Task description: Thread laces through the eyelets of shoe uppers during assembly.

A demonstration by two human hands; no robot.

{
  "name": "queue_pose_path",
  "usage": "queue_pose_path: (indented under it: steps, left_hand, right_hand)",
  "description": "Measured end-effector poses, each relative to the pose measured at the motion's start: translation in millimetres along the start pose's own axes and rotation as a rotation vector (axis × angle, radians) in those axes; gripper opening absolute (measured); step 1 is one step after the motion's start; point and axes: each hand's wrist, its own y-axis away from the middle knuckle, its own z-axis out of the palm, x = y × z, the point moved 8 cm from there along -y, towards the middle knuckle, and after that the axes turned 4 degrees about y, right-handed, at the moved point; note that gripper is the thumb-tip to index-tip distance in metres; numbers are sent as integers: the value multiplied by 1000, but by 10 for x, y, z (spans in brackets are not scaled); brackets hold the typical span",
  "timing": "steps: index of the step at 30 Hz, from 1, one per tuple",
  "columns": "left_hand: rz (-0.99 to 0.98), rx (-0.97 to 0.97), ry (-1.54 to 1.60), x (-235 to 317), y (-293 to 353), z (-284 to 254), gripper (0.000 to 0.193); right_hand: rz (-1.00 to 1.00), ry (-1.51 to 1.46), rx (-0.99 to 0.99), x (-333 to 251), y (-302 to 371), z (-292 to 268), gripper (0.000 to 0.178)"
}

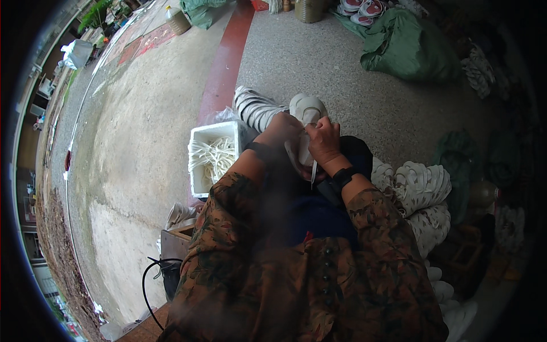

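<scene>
At left, a rectangular white foam box (212,132) is stocked with loose white laces (213,157), apparently unused, and past its far right corner a row of white, dark-banded shoes (259,108) is laid, lacing not discernible. At centre, a white shoe with a rounded toe (310,106) is held above the lap, seemingly part-laced, its left side covered by the curled left hand (284,127), fingertips hidden, its opening met by the pinched right hand (323,141), contents unclear, with a white strand (313,171) hung below. At right, white, dark-flecked bundles (421,188) are piled, their finish undeterminable.

Laces (213,155) in box (196,183), left of shoe (310,104)
</scene>
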Motion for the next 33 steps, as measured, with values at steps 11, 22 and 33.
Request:
queue_pose_path:
  steps: [11, 22, 33]
  left_hand:
    - [63, 160, 164, 121, 229, 20, 24]
    - [-143, 337, 221, -243, 33, 24, 21]
    - [-3, 454, -323, -372, -29, 213, 22]
  right_hand:
    - [115, -30, -48, 41, -53, 118, 8]
    - [140, -70, -69, 21, -55, 116, 16]
    - [245, -34, -129, 83, -45, 181, 13]
